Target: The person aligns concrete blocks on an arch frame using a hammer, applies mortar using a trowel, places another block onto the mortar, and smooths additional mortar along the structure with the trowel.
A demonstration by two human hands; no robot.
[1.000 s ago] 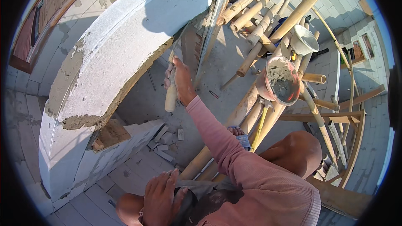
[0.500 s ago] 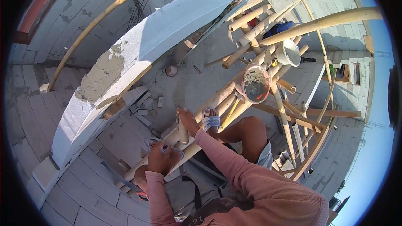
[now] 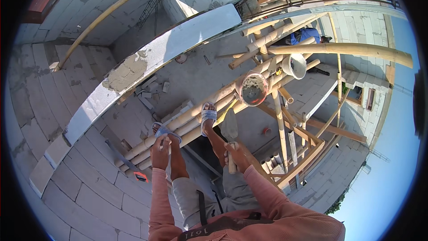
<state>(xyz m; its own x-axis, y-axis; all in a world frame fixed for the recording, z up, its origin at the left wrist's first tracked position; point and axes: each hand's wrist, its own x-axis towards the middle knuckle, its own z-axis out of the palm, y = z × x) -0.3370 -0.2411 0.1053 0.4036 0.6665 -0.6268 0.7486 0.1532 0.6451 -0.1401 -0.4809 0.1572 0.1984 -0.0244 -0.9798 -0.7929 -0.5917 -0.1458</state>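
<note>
My right hand (image 3: 240, 157) is closed round the wooden handle of a trowel (image 3: 229, 126), whose grey blade points away toward the bamboo poles. My left hand (image 3: 159, 152) is held above my left foot, its fingers closed; a pale bit shows at the fingertips, too small to name. Both sandalled feet stand on bamboo poles (image 3: 187, 127) laid side by side. Ahead of the trowel, a reddish bucket (image 3: 266, 88) holding grey mortar rests on the poles. Wet mortar (image 3: 129, 70) covers a patch on top of the white block wall (image 3: 187, 31) to the left.
A white bucket (image 3: 299, 68) stands beyond the mortar bucket. A handsaw (image 3: 140, 176) with an orange handle lies by the pole ends at left. Bamboo uprights and a timber frame (image 3: 307, 160) stand at right. Broken blocks (image 3: 147, 90) lie below the wall.
I have risen from a squat, so my legs are straighter. My right hand has moved right and back with the trowel, and its blade now shows. My left hand has lifted away from the foot.
</note>
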